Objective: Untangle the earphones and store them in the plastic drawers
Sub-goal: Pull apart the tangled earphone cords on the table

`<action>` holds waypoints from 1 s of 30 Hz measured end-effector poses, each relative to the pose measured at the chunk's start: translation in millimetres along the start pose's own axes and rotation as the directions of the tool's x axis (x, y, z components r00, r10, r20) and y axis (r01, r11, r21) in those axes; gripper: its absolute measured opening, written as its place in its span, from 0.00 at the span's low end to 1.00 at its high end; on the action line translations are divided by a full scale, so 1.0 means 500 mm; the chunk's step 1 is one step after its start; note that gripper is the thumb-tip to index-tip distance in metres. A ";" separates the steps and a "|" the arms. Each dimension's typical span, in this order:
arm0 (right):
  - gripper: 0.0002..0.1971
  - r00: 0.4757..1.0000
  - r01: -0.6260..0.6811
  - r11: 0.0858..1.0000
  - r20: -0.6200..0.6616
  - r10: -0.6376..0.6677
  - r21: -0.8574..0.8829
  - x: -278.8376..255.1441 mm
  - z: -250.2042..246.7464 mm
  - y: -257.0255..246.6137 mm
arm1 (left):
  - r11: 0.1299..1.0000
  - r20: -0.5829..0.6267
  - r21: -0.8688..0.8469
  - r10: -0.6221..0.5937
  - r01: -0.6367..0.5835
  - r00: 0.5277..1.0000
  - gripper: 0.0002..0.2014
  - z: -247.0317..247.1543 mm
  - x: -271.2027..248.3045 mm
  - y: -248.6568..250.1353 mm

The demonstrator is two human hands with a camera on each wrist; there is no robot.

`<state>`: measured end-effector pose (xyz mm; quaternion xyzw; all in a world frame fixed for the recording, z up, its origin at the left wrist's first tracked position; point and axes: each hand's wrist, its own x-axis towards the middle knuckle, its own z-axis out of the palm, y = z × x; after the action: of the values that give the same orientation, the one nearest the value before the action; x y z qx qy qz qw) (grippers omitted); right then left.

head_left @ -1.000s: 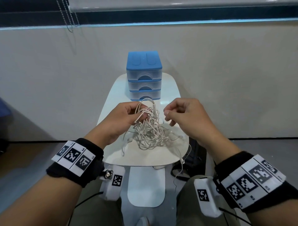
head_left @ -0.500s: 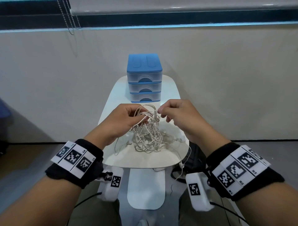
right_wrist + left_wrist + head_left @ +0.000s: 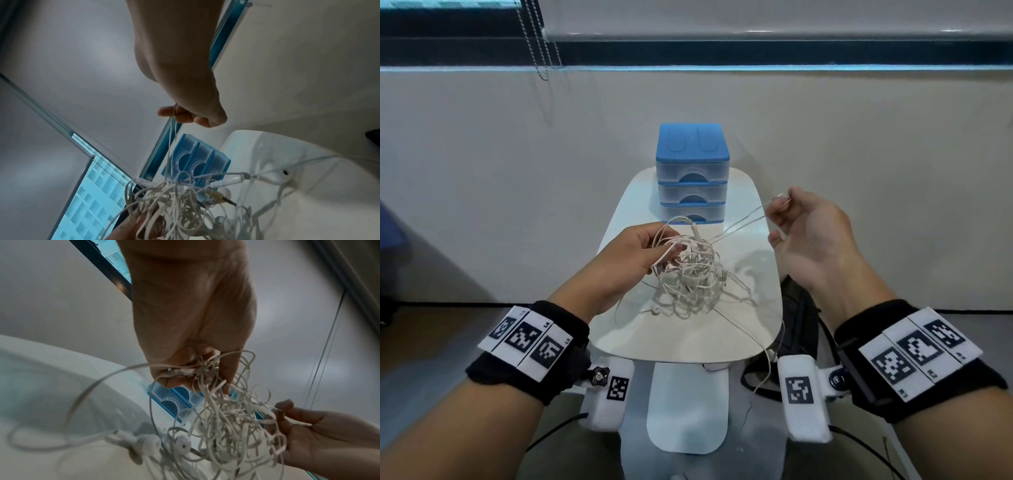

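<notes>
Early stage of untangling. The left hand [image 3: 635, 258] grips the upper part of the earphones [image 3: 693, 277], a dense white knot of cable held just above the middle of the table [image 3: 722, 342], with lower loops and one earbud [image 3: 655, 310] resting on the tabletop. The right hand [image 3: 810, 240], raised toward the table's right edge, pinches a doubled strand [image 3: 746, 222] between thumb and fingertips and draws it taut out of the knot; a further length of cable [image 3: 763, 353] trails over the near right edge and hangs below it. The right wrist view shows a jack plug [image 3: 221, 197] and an earbud [image 3: 279, 177] caught in the mass, which appears to hold more than one set. Judged from this, no set is yet free and nothing is stored: the plastic drawers [image 3: 693, 178], a three-tier blue-topped unit at the far edge of the table, have all tiers closed. Remaining: separate each cable, open a drawer, place them inside. The table is small, white and rounded, standing against a pale wall [image 3: 517, 171] beneath a window with a roller blind and bead chain [image 3: 541, 41]; a dark bag [image 3: 798, 329] lies on the floor to the right.
</notes>
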<state>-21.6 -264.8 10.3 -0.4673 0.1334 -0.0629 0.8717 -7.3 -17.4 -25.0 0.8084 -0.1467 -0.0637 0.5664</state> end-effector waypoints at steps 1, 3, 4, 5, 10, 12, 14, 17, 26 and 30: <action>0.11 0.999 0.027 0.999 0.025 -0.027 0.019 -0.002 0.003 -0.003 | 1.000 -0.008 -0.007 -0.011 0.011 1.000 0.05 -0.002 0.000 0.000; 0.06 0.991 0.093 0.991 0.107 -0.083 -0.092 -0.008 0.010 -0.009 | 0.999 -0.029 -0.031 -0.032 0.031 0.999 0.06 -0.003 -0.001 -0.001; 0.06 0.984 0.117 0.967 0.156 -0.083 -0.228 -0.011 0.013 -0.010 | 0.998 -0.043 -0.045 -0.044 0.042 0.998 0.07 -0.002 -0.002 -0.001; 0.09 0.978 0.132 0.910 0.199 -0.056 -0.394 -0.014 0.014 -0.009 | 0.997 -0.059 -0.063 -0.059 0.055 0.997 0.08 0.000 -0.003 0.000; 0.07 0.985 0.145 0.536 0.174 0.003 -0.831 -0.007 -0.013 0.030 | 0.973 -0.116 -0.199 -0.139 0.114 0.984 0.09 0.008 -0.004 0.006; 0.10 0.984 0.159 0.485 0.180 -0.003 -0.860 -0.008 -0.029 0.048 | 0.962 -0.127 -0.244 -0.158 0.123 0.979 0.09 0.008 -0.004 0.006; 0.15 0.975 0.192 0.450 0.222 0.014 -0.872 -0.011 -0.041 0.059 | 0.947 -0.134 -0.296 -0.171 0.126 0.976 0.10 0.007 -0.001 0.006; 0.20 0.928 0.242 0.361 0.323 0.185 -0.901 -0.014 -0.050 0.073 | 0.923 -0.144 -0.361 -0.196 0.133 0.970 0.11 0.007 0.004 0.003; 0.12 0.914 0.352 0.292 0.394 0.096 -0.889 -0.010 -0.057 0.045 | 0.843 -0.158 -0.518 -0.260 0.144 0.953 0.08 -0.037 0.009 -0.002; 0.11 0.938 0.345 0.307 0.336 -0.084 -0.887 0.000 -0.053 0.028 | 0.778 -0.106 -0.609 -0.274 0.156 0.956 0.08 -0.047 0.008 0.001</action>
<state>-29.3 -278.1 -15.2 -0.8987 -0.0192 -0.0377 0.4366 2.6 2.2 -16.2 0.6041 0.0287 -0.0941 0.7908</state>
